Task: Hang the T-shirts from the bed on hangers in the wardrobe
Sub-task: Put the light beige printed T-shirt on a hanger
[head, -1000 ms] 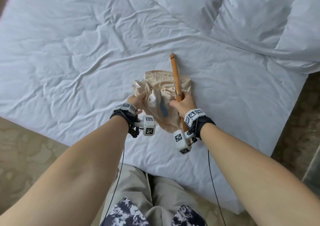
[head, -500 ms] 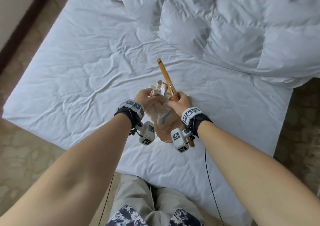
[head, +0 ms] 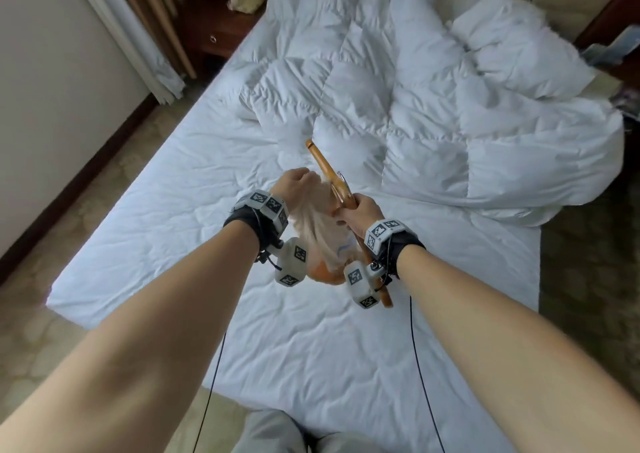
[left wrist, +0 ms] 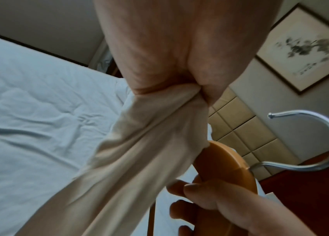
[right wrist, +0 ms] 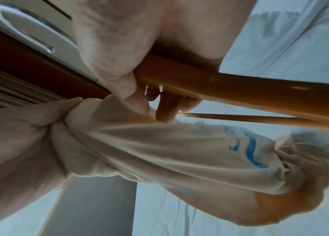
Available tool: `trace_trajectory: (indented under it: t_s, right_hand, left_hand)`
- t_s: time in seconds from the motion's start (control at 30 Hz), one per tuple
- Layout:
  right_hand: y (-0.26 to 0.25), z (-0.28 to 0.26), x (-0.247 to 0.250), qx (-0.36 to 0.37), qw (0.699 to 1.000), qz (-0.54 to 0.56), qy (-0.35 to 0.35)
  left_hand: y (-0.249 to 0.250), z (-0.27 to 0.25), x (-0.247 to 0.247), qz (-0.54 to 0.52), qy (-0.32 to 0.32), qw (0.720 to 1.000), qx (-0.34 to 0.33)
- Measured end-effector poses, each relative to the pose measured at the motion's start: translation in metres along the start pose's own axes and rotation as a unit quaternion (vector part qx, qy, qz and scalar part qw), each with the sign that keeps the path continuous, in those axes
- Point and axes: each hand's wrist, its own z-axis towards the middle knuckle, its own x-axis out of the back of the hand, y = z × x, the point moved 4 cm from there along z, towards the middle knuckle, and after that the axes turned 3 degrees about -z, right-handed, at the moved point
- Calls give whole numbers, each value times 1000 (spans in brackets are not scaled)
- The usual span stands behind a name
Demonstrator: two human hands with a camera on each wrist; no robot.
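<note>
Cream cotton T-shirt with a blue print [head: 317, 230] is hanging bunched in the air above the near middle of the white-sheeted bed [head: 180, 217], lifted clear of the sheet. The left hand [head: 291, 189] is clenching a gathered fistful of its fabric, fingers curled tight round the cloth. The right hand [head: 360, 211] is gripping the orange-brown wooden hanger with a silver metal hook [head: 332, 178] at its middle, just right of the shirt, with the hanger's far arm pointing up and away. In the right wrist view the cloth is lying just beside the hanger's bar; whether any of it is already threaded over an arm is unclear.

Judging by this, the work is sitting at an early-to-middle stage for this garment: shirt picked up, hanger in hand, but the shirt is not yet spread over the hanger's shoulders, and the wardrobe is not showing in any view. Carrying and hooking are both remaining. No other T-shirts are showing on the sheet; a rumpled white duvet [head: 450, 113] is filling the far right of the bed.
</note>
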Motion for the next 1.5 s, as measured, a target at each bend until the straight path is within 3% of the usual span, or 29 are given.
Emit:
trace_trajectory:
  t_s: [0.17,0.37,0.5,0.63,0.7,0.87,1.0,1.07,1.13,1.23,1.3,1.4,1.5]
  right_hand:
    - [-48,-16,19,40,999,5,8]
    - [-96,-33,30,90,996,-15,20]
    - [-135,-50,33,134,991,-10,7]
    - [-176,-64,26,160,987,4,-8]
    - [-195,-71,21,166,986,7,-9]
    - [-227,-85,21,159,986,45,30]
    - [-250,-99,30,180,979,51,81]
    - [-262,-111,32,199,974,76,76]
    - [-273,-124,29,223,970,67,67]
    - [-281,-135,21,218,972,42,77]
    - [-281,-139,14,205,975,31,74]
    - [-275,-142,4,202,977,36,60]
    - [-267,-140,-1,189,978,34,82]
  left_hand:
    - [48,-11,28,-4,8,999,-43]
    - [90,-30,67,-130,0,991,-23]
    - [119,-38,96,-237,-26,971,-28]
    - [140,-48,128,-285,-52,956,-44]
    - [146,-51,148,-296,-27,954,-48]
    - [154,-44,205,-194,101,972,-90]
    - [152,-51,237,-145,192,965,-108]
    - [143,-50,241,-113,179,973,-94]
    - [132,-53,239,-105,113,984,-91]
    - [124,-68,230,-90,-4,988,-128]
    - [120,-74,224,-19,-31,987,-155]
    - [109,-70,219,98,5,979,-177]
    - [100,-70,218,145,73,971,-176]
